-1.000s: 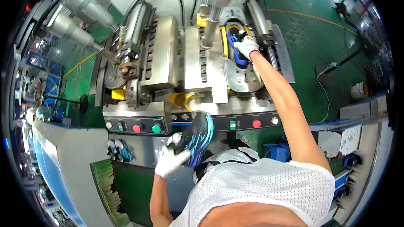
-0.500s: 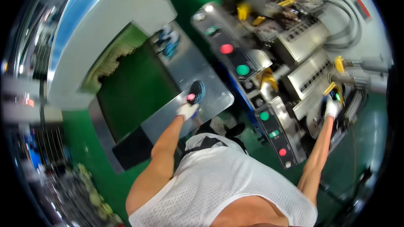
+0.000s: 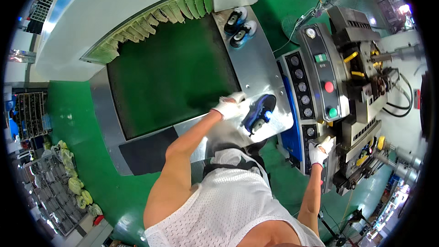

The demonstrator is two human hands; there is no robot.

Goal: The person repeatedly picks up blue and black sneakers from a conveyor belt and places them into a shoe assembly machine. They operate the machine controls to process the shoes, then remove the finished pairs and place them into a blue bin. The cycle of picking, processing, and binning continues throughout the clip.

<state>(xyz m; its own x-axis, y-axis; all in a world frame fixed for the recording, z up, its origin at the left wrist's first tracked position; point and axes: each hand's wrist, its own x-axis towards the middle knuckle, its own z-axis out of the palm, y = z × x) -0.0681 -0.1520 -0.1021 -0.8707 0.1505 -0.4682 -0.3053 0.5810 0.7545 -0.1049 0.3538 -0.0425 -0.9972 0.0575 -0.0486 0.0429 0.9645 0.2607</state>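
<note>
My left hand (image 3: 230, 106), in a white glove, hovers over the near right corner of the green conveyor belt (image 3: 173, 77). Motion smears its fingers, so whether they hold anything is unclear. Just right of it, a dark blue shoe (image 3: 259, 113) lies on the metal table (image 3: 270, 75), apart from the hand. My right hand (image 3: 321, 150), also gloved in white, is at the lower control panel of the metal machine (image 3: 361, 128), fingers stretched out with nothing seen in them. The glove covers part of the panel, so contact with a button cannot be made out.
Two black, white and blue shoes (image 3: 242, 33) rest at the table's far end. Beyond the belt is a white housing with a fringed curtain (image 3: 169, 13). An upper panel (image 3: 327, 73) carries red and green buttons. Wire racks (image 3: 52, 187) stand at the left.
My view has swung round to the right. My right hand has come off the machine's clamp area to its control panel. My left hand has moved away from the shoe on the table, toward the belt.
</note>
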